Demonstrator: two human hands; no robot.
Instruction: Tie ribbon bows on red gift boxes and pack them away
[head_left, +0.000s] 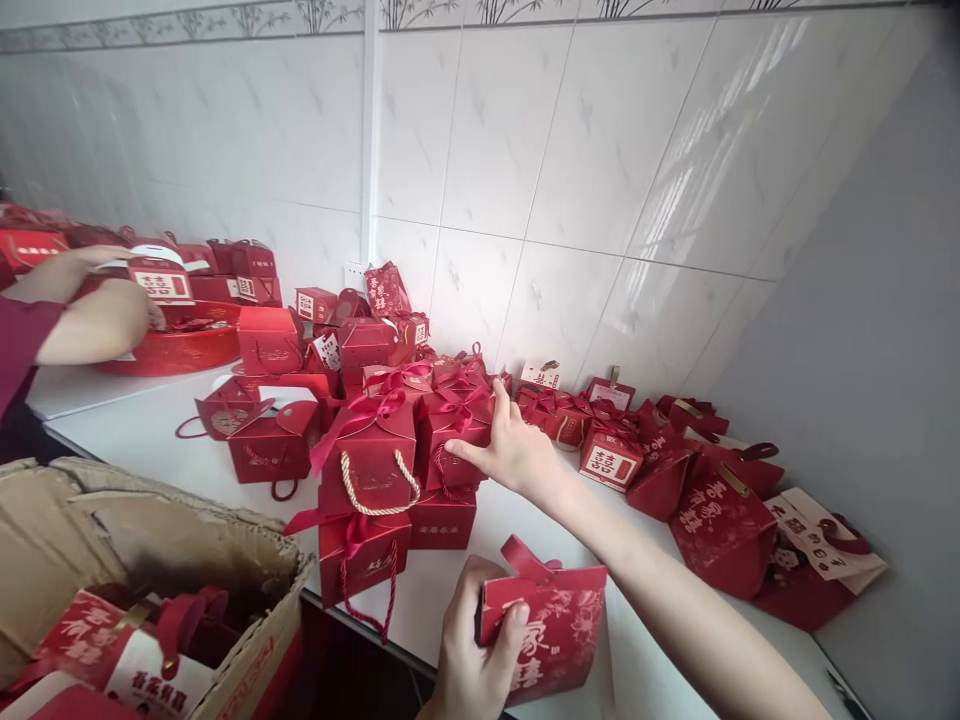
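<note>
In my left hand (469,650) is a red gift box (562,630) with white lettering, pale flower prints and a ribbon loop on top. The thumb lies across its front and the fingers go behind it. My right hand (521,445) reaches forward over the table, index finger and thumb spread apart, with nothing seen in it; its other fingers are partly hidden. Just left of it stand stacked red boxes with bows, among them a box with a twisted cream cord handle (375,460). Whether the right fingertips touch any box, I cannot tell.
At the left, a co-worker's hands (127,290) are at a small red box (161,280) above a red basin (187,345). A torn cardboard carton (247,560) with red boxes stands front left. Several red gift bags (724,520) line the right side. A tiled wall (502,160) rises behind.
</note>
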